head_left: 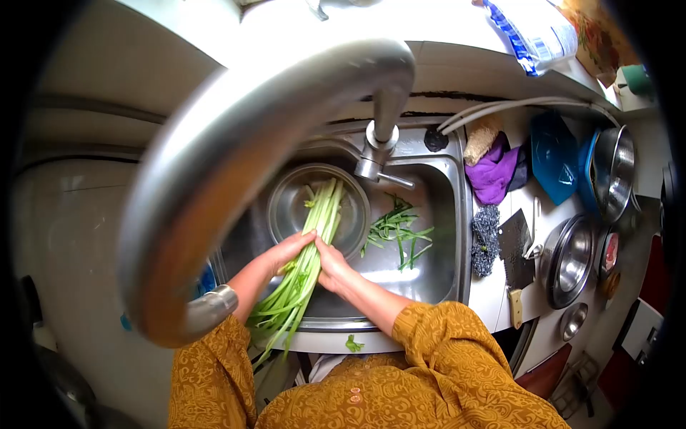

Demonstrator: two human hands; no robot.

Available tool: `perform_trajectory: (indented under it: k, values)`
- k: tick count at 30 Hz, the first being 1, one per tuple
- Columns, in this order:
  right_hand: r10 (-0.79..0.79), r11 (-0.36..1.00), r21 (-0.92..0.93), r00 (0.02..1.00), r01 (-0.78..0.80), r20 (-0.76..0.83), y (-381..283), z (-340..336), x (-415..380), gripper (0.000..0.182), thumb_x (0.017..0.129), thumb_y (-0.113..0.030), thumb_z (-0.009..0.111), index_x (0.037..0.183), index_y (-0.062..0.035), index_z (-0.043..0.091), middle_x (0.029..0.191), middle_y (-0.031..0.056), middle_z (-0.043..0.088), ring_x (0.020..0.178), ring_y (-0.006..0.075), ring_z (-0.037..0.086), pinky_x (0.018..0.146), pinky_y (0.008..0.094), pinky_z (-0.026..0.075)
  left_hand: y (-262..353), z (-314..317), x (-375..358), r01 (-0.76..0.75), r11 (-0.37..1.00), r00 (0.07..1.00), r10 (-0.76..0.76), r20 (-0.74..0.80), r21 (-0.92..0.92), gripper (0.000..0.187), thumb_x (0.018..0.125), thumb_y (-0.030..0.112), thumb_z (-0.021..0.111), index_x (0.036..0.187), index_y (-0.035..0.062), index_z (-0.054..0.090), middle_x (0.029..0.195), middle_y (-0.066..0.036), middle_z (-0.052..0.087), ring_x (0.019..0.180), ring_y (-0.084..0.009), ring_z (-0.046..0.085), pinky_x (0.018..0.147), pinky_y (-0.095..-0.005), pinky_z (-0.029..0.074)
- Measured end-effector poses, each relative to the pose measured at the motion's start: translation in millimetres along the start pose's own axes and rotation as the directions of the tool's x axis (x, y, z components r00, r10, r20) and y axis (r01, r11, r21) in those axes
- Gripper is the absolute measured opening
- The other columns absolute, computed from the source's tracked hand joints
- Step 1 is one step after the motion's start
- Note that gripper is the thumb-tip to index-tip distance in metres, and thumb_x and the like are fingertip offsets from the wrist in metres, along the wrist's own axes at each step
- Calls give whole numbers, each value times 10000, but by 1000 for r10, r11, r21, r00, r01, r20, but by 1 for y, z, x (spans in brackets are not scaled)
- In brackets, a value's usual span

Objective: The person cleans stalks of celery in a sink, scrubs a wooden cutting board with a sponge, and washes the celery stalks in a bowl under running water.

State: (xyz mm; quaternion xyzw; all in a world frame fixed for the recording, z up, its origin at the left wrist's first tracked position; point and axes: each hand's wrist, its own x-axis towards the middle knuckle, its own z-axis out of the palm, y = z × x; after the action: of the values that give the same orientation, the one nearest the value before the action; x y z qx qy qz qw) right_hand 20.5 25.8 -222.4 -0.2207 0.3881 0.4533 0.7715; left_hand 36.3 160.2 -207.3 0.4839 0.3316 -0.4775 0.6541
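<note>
A bunch of long pale-green celery stalks (326,211) lies slantwise over the sink, its leafy ends hanging past the front edge. My left hand (291,247) is closed around the bunch from the left side. From the right, my right hand (331,263) grips the same stalks, its fingers partly hidden behind them. Under the pale ends stands a round metal bowl (354,227) in the steel sink (437,200). Torn green leaves and stem pieces (397,226) are scattered on the sink floor to the bowl's right.
A large curved faucet (207,164) arches close before the camera, with its lever (395,180) behind the bowl. Right of the sink lie a scouring pad (486,239), a purple cloth (493,171), a knife (515,307) and metal bowls (574,261). A leaf scrap (354,344) sits on the front edge.
</note>
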Motion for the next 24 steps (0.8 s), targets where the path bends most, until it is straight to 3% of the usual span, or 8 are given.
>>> perform_trajectory:
  k: [3, 5, 6, 8, 12, 17, 20, 24]
  values:
    - [-83, 950, -297, 995, 94, 49, 6, 7, -30, 426, 979, -213, 376, 1324, 23, 296, 1262, 194, 466, 1107, 304, 553, 890, 422, 519, 0, 18, -29, -166, 980, 986, 164, 32, 113, 624, 896, 355, 596, 1387, 68, 339, 1265, -113, 502, 1151, -193, 502, 968, -328, 430]
    - [-275, 704, -645, 951, 298, 140, 28, -16, -9, 527, 937, -295, 470, 1311, 38, 304, 1264, 228, 447, 1126, 337, 516, 897, 411, 486, -3, 22, -38, -206, 976, 979, 205, 23, 75, 704, 855, 275, 667, 1414, 48, 304, 1294, -100, 484, 1198, -194, 467, 993, -318, 399]
    - [-275, 694, -653, 949, 305, 151, 27, -16, -16, 527, 937, -295, 470, 1311, 38, 304, 1264, 228, 447, 1126, 337, 516, 897, 411, 486, -8, 21, -37, -300, 951, 954, 300, 18, 79, 697, 841, 244, 684, 1400, 41, 322, 1284, -99, 493, 1191, -194, 473, 993, -318, 399]
    - [-441, -58, -910, 807, 411, 392, 13, -14, -37, 641, 880, -389, 564, 1289, 42, 328, 1240, 261, 432, 1132, 367, 466, 917, 406, 446, -20, 13, -24, -393, 918, 919, 394, 5, 49, 637, 804, 118, 695, 1354, 28, 386, 1232, -102, 537, 1150, -194, 510, 989, -316, 406]
    - [-341, 46, -931, 882, 363, 326, -29, 12, -80, 637, 857, -417, 593, 1271, 23, 394, 1211, 286, 424, 1100, 389, 462, 905, 410, 437, -19, 17, -25, -326, 933, 939, 338, 67, -151, 538, 804, 48, 601, 1314, 20, 435, 1152, -118, 589, 1015, -197, 602, 896, -292, 485]
    - [-526, -125, -905, 746, 407, 408, -61, -1, -62, 493, 875, -366, 596, 1135, 43, 507, 748, 144, 648, 763, 237, 635, 772, 351, 500, -7, 29, -49, -190, 918, 971, 228, 73, -347, 505, 835, 127, 599, 1300, 22, 435, 1108, -160, 612, 958, -267, 653, 783, -362, 574]
    - [-513, 277, -911, 848, 306, 129, -62, 6, -57, 368, 851, -316, 647, 973, 18, 554, 703, 115, 638, 501, 204, 585, 542, 348, 506, -9, 37, -52, -209, 911, 956, 266, 119, -356, 501, 844, 134, 570, 1303, 3, 420, 1105, -169, 611, 949, -264, 653, 789, -360, 568]
    - [-456, 493, -810, 887, 319, 72, -61, -10, -33, 311, 888, -281, 615, 988, 0, 526, 672, 39, 580, 528, 112, 554, 446, 245, 447, -24, 21, -45, -110, 909, 987, 149, 67, -403, 530, 858, 244, 506, 1288, -55, 421, 1160, -193, 584, 988, -287, 638, 823, -366, 551]
